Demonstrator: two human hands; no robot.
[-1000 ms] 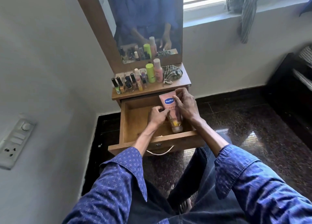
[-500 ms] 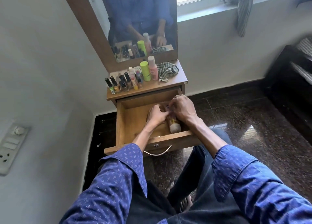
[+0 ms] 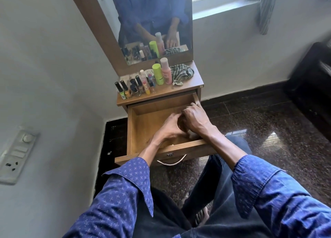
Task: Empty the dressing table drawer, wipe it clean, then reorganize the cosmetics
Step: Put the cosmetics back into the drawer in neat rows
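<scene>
The wooden drawer [image 3: 143, 123] of the dressing table is pulled out. Both hands are low inside its right half. My left hand [image 3: 170, 128] and my right hand [image 3: 195, 119] close together over the pink lotion tube, which lies in the drawer. Only its white cap [image 3: 192, 135] shows between my wrists. The left half of the drawer floor is bare wood. On the tabletop [image 3: 195, 83] stand several nail polish bottles [image 3: 125, 89], a green bottle [image 3: 158, 74] and a pink bottle [image 3: 165, 71], with a striped cloth [image 3: 181, 72] bunched at the right.
A mirror [image 3: 154, 22] rises behind the tabletop. A switch panel [image 3: 16, 153] sits on the left wall. Dark furniture [image 3: 313, 76] stands at the right. A cloth [image 3: 265, 10] hangs from the window sill. My knees are just below the drawer handle [image 3: 172, 162].
The pink tube stood upright in my hands a second ago. Both hands have lowered it flat into the right side of the drawer and now cover it.
</scene>
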